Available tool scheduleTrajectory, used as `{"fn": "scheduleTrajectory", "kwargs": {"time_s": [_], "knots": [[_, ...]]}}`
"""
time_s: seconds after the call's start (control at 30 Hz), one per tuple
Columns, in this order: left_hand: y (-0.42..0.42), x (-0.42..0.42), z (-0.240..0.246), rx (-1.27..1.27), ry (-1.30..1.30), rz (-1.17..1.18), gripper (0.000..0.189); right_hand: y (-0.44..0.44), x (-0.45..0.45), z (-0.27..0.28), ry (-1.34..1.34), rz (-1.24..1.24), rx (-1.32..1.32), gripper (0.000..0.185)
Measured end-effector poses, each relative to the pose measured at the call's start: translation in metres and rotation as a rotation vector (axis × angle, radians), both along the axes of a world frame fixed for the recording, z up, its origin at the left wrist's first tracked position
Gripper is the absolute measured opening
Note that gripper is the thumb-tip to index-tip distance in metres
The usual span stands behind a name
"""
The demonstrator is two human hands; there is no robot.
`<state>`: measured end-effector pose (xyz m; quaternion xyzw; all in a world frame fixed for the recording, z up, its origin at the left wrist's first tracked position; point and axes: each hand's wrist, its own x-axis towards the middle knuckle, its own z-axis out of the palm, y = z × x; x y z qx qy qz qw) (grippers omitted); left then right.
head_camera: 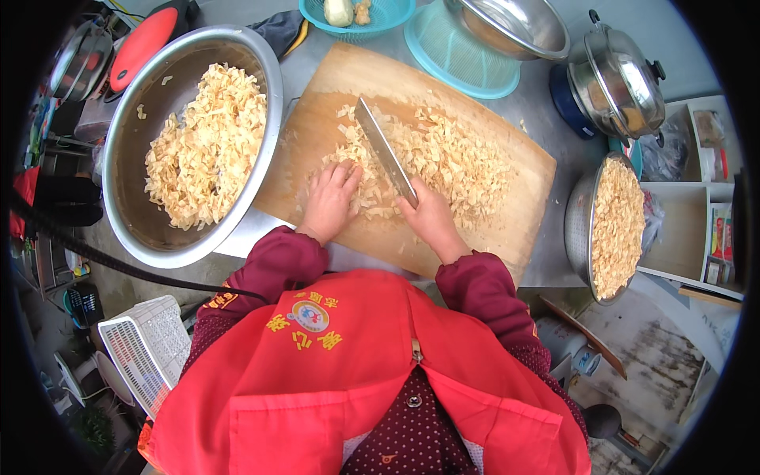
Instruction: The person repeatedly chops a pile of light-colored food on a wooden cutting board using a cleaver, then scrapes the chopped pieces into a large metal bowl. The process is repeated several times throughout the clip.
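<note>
My right hand [433, 217] grips the handle end of a cleaver [383, 145], seen nearly edge-on, its blade slanting up and left. The blade stands among pale yellow chopped flakes [469, 160] spread over a large wooden cutting board [510, 237]. To the left of the blade, my left hand [331, 199] lies palm down at the edge of the flakes, its fingers bent and slightly apart. Its fingertips touch the pieces; what lies under the palm is hidden. More of the same flakes are heaped on both sides of the cleaver.
A big metal basin [116, 148] of flakes stands left of the board, and a full metal colander [576, 219] sits at the table's right edge. Behind are turquoise plastic baskets [463, 53], a steel bowl [516, 24] and a lidded pot [623, 83]. A dark cord [136, 267] crosses at left.
</note>
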<state>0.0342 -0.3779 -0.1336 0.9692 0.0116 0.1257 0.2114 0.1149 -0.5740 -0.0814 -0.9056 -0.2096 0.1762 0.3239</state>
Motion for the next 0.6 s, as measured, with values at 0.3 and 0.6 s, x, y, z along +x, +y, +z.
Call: {"fn": "scheduleTrajectory", "kwargs": {"time_s": [0.3, 0.6], "knots": [[-0.001, 0.009, -0.008, -0.088, -0.104, 0.050, 0.036, 0.015, -0.017, 0.035, 0.039, 0.053, 0.093, 0.025], [0.002, 0.008, -0.010, -0.161, -0.166, 0.038, 0.034, 0.010, -0.006, 0.023, 0.250, -0.018, 0.034, 0.024]]}}
